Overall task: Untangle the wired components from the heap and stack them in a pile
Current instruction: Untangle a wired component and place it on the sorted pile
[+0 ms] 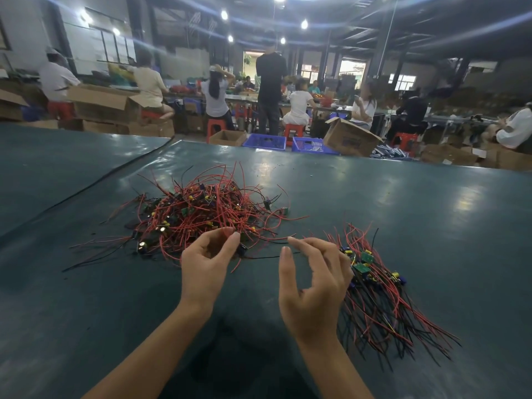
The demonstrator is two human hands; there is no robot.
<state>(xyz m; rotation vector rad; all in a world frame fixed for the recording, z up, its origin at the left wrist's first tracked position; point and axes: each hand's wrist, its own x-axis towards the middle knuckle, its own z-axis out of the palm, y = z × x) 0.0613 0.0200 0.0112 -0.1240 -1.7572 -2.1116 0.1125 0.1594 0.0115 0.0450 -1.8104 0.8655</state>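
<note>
My left fingers (227, 246) pinch a thin red wire (236, 264) at the near edge of the tangled heap of red-and-black wired components (198, 208), presumably so one unit lifts free without dragging its neighbours. My right fingers (305, 246) hang apart, loosely curved, holding nothing, between that heap and the sorted pile of straightened components (383, 300) at their right on the dark green table (417, 203).

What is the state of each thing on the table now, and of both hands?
tangled heap, knotted, wires sticking out all around.
sorted pile, wires lying roughly parallel, apart from the heap.
left hand, pinches wires at the heap's near edge.
right hand, fingers loosely curled above the table; whether it holds a thin wire is unclear.
</note>
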